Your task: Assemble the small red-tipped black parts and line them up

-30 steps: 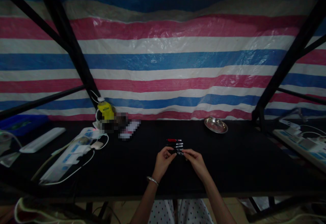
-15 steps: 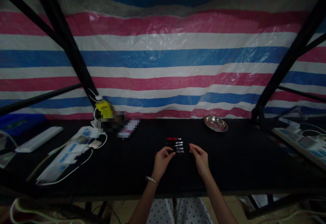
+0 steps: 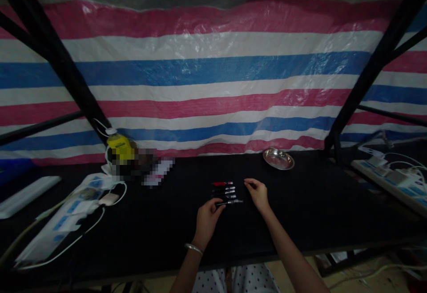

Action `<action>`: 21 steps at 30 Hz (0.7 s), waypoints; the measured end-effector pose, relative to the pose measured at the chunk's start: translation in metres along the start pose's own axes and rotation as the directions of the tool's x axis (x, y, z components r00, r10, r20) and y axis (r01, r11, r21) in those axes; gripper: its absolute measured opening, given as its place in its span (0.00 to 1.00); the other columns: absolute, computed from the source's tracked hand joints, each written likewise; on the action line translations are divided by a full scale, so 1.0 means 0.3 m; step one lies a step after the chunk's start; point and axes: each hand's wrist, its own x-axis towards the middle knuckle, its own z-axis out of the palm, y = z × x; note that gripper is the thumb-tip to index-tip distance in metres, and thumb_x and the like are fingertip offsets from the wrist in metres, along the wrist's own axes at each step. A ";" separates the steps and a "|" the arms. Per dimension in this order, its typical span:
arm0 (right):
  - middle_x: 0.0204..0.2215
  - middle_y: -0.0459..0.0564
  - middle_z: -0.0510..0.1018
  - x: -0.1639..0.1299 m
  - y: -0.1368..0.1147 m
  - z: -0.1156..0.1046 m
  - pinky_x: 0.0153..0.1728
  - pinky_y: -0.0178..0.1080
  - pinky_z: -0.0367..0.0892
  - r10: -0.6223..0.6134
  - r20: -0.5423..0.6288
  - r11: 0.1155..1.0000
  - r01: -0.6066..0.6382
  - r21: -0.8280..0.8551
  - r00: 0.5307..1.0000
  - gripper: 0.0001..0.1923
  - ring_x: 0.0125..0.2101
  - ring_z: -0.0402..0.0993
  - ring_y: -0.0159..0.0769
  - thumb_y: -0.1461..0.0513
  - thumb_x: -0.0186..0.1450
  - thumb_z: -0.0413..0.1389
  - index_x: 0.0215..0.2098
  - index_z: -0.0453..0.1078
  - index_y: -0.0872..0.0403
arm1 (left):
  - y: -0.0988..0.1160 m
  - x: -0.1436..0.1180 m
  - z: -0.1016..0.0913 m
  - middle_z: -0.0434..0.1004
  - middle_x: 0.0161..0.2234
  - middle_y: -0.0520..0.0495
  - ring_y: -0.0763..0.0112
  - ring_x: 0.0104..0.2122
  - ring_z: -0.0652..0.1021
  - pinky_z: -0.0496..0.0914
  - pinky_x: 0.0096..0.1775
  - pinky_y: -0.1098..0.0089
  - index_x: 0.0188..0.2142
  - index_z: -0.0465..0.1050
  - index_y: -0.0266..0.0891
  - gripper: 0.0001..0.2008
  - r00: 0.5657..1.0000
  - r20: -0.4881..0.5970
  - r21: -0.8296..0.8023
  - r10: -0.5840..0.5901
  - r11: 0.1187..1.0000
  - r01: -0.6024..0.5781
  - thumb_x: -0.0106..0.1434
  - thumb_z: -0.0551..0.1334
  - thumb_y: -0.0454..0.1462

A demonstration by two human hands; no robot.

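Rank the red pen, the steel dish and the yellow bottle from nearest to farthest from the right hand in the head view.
From the right hand:
1. Red pen, just to its left, at the far end of the row of pens.
2. Steel dish, beyond it, near the tarp.
3. Yellow bottle, far left at the table's back edge.

Black table bears pens, steel dish, power strips.

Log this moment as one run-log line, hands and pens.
left hand: fingers on nearest black pen | right hand: apart, beside pen row | red pen: farthest in row | metal dish: table rear
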 end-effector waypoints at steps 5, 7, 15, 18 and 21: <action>0.30 0.50 0.77 -0.017 -0.021 -0.008 0.36 0.42 0.66 -0.043 -0.009 0.990 0.041 -0.132 0.999 0.12 0.30 0.70 0.38 0.56 0.56 0.55 0.35 0.76 0.52 | -0.001 -0.002 0.002 0.55 0.17 0.58 0.77 0.19 0.60 0.56 0.25 0.75 0.32 0.77 0.39 0.15 1.000 -0.011 0.029 0.013 0.999 -0.013 0.50 0.63 0.46; 0.35 0.51 0.75 -0.030 -0.035 -0.015 0.39 0.42 0.65 -0.081 -0.019 0.982 0.076 -0.174 0.997 0.12 0.36 0.70 0.40 0.57 0.55 0.56 0.35 0.76 0.51 | 0.005 -0.004 0.001 0.56 0.17 0.58 0.77 0.19 0.60 0.56 0.24 0.75 0.32 0.77 0.39 0.15 1.000 -0.017 0.028 0.005 1.000 -0.005 0.50 0.63 0.46; 0.33 0.49 0.69 -0.104 -0.083 -0.065 0.43 0.41 0.62 -0.164 0.201 0.937 0.217 -0.275 0.966 0.08 0.38 0.67 0.39 0.60 0.55 0.58 0.33 0.76 0.48 | 0.013 -0.006 0.000 0.56 0.17 0.58 0.76 0.19 0.60 0.56 0.25 0.75 0.34 0.77 0.38 0.14 0.999 -0.017 0.037 0.039 0.999 -0.038 0.52 0.61 0.44; 0.33 0.49 0.69 -0.126 -0.097 -0.075 0.44 0.42 0.62 -0.174 0.241 0.927 0.241 -0.288 0.955 0.07 0.38 0.66 0.39 0.60 0.54 0.60 0.32 0.76 0.48 | 0.009 -0.005 0.001 0.57 0.17 0.58 0.76 0.19 0.61 0.57 0.25 0.75 0.34 0.77 0.38 0.14 0.998 -0.024 0.038 0.057 0.998 -0.056 0.52 0.61 0.44; 0.33 0.49 0.68 -0.134 -0.094 -0.077 0.43 0.42 0.62 -0.161 0.238 0.924 0.231 -0.304 0.958 0.06 0.38 0.66 0.40 0.59 0.54 0.60 0.31 0.77 0.48 | 0.012 -0.008 0.001 0.58 0.17 0.57 0.76 0.20 0.62 0.58 0.25 0.74 0.35 0.77 0.38 0.15 0.997 -0.033 0.032 0.064 0.997 -0.063 0.53 0.60 0.44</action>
